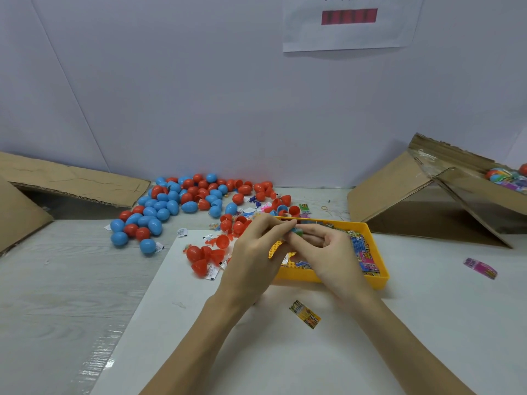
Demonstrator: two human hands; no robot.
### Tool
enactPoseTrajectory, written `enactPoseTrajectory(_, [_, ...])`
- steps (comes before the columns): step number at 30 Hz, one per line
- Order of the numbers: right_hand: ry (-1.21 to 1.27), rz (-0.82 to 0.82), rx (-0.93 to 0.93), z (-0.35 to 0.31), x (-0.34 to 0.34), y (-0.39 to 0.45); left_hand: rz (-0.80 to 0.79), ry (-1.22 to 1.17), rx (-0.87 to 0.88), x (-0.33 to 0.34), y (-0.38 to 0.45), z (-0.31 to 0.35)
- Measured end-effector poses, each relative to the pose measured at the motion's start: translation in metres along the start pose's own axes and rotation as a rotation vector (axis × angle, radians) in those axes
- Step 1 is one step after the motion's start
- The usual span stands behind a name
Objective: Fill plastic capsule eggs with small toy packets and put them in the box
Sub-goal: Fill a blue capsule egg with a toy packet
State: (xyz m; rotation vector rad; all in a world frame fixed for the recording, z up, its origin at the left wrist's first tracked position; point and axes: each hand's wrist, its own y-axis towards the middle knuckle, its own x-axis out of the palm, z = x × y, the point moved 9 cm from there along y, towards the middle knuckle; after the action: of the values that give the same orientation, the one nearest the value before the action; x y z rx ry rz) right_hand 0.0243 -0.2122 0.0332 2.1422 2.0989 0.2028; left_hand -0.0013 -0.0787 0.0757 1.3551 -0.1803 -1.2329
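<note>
While both forearms reach forward over the yellow tray (328, 276), left hand (256, 252) and right hand (322, 249) meet fingertip to fingertip, jointly pinching one small green-blue toy packet (296, 231). Left of the fingers: one heap of red and blue capsule eggs (182, 203), too many to count. Right, well apart: one cardboard box (445, 192). Near the wrists: one loose yellow packet (305, 314).

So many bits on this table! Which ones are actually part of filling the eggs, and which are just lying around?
Part of the job:
- red and blue plastic capsule eggs
- yellow plastic tray of colourful toy packets
- small packet pinched by both hands: left, right
- open cardboard box at right

Just lying about:
- flattened brown cardboard at left
- white paper notice on the wall
</note>
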Motion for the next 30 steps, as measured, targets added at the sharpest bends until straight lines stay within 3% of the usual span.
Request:
enactPoseTrajectory(6, [-0.06,0.04,-0.078,-0.001,-0.001,0.0,0.059,0.006,-0.014,-0.004,0.0,0.001])
enactPoseTrajectory(11, [-0.091,-0.036,-0.072,0.002,0.002,0.005,0.019,-0.048,-0.035,-0.002,0.003,-0.003])
enactPoseTrajectory(18, [-0.071,0.038,-0.041,0.009,-0.011,0.01,-0.048,-0.274,-0.181,0.006,0.004,-0.014])
enactPoseTrajectory(23, [-0.067,0.016,-0.074,0.007,-0.011,0.01,0.0,-0.339,-0.347,0.001,-0.001,-0.033])
enactPoseTrajectory(27, [-0.005,-0.002,-0.025,0.012,-0.008,0.011,0.007,-0.363,-0.333,0.0,-0.001,-0.037])
enactPoseTrajectory(30, [-0.123,0.002,-0.006,0.015,-0.012,0.013,-0.014,-0.354,-0.282,0.003,-0.001,-0.035])
